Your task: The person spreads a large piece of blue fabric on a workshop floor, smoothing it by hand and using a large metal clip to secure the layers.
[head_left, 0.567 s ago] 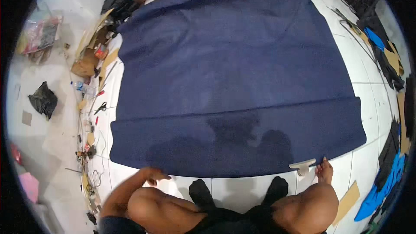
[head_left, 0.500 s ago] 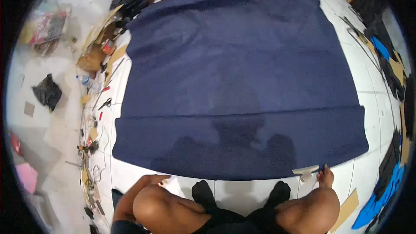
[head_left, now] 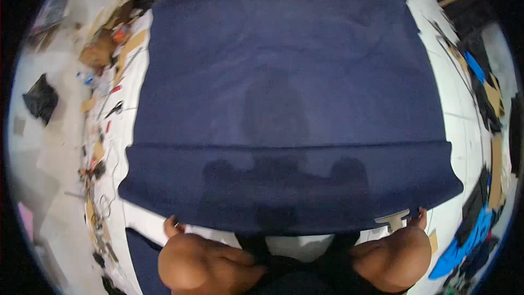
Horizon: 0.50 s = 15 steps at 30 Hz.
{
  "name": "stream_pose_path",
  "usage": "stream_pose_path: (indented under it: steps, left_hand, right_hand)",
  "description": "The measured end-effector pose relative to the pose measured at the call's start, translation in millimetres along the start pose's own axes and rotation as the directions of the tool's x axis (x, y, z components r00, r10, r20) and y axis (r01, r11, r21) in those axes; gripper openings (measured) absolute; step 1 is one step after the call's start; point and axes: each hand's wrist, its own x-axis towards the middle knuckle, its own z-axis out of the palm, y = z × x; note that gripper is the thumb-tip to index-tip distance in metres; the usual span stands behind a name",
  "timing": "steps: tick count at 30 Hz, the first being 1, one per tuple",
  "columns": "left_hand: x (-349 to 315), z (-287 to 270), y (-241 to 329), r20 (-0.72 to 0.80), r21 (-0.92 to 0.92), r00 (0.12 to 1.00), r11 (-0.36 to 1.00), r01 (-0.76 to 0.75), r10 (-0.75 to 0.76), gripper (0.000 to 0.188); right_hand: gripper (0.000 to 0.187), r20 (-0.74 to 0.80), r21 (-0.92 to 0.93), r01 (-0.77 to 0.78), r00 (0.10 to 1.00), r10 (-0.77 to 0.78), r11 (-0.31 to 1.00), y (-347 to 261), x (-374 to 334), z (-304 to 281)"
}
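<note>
A large dark blue sheet of fabric [head_left: 284, 98] lies spread before me, with a crease running across its near part. My left hand [head_left: 173, 227] is at the near edge, left of my knee, its fingers closed on the fabric. At the right part of the same edge, my right hand [head_left: 419, 219] also has its fingers closed on the fabric, partly hidden behind my knee. Beside the right hand, a beige T-shaped piece [head_left: 394, 219] lies at the sheet's edge. The near edge covers the tips of my dark-covered feet.
Scissors [head_left: 114, 110] lie on the white tiles [head_left: 121, 131] left of the sheet, among cables and scraps. Farther left is a black plastic bag [head_left: 41, 99]. Bright blue cloth [head_left: 464, 246] and cardboard [head_left: 495, 172] line the right side. Another dark blue piece [head_left: 143, 259] lies lower left.
The sheet's near edge has come closer to me, over my toes. My left hand has moved left onto the edge; my right hand has shifted slightly right. The view has also shifted.
</note>
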Motion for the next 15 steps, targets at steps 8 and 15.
stream_pose_path:
  steps: [8, 15]
  left_hand:
    - [179.9, -70.1, 134.0, -0.002, -0.247, 0.701, 0.679, -0.691, 0.713, 0.013]
    - [173.9, 86.9, 110.9, 0.425, 0.196, 0.063, -0.024, -0.98, 0.903, 0.031]
  right_hand:
    - [0.052, 0.101, 0.0, 0.426, 0.9, -0.424, 0.905, -144.4, -72.2, 160.7]
    - [0.024, 0.574, -0.258, 0.944, 0.322, -0.753, 0.206, -71.5, -35.4, 255.7]
